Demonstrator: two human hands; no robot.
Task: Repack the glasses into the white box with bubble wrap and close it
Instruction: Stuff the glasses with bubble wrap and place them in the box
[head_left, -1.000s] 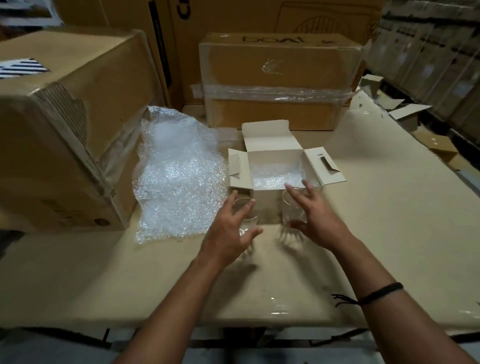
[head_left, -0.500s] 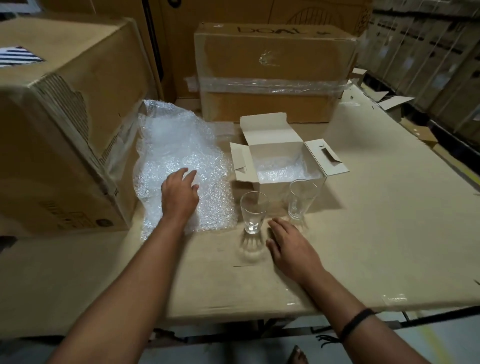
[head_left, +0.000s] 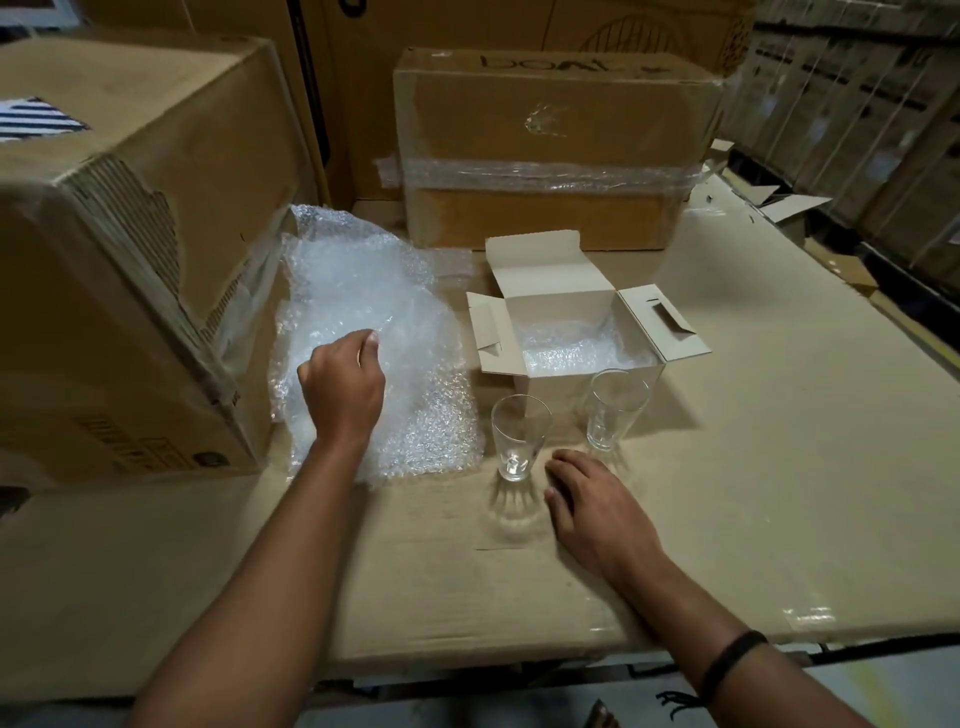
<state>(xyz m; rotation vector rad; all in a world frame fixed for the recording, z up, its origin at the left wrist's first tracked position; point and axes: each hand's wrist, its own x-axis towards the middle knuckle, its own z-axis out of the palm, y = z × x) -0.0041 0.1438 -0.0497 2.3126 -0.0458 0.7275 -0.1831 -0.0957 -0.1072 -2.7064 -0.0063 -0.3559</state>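
upright glasses (head_left: 519, 436) before open white box (head_left: 569, 396)

Left hand (head_left: 343, 389): fingers curled into the bubble wrap sheet (head_left: 421, 364). White box (head_left: 558, 397) has its flaps open, with wrap inside. Near glass (head_left: 519, 436) and far glass (head_left: 615, 410) stand upright on the desk (head_left: 779, 467). Right hand (head_left: 597, 514) lies flat beside the near glass.

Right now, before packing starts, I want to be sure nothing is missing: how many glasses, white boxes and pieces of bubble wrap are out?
Glasses: 2 (near glass, far glass)
White box: 1
Bubble wrap: 2 (loose sheet, lining in the box)
Total: 5
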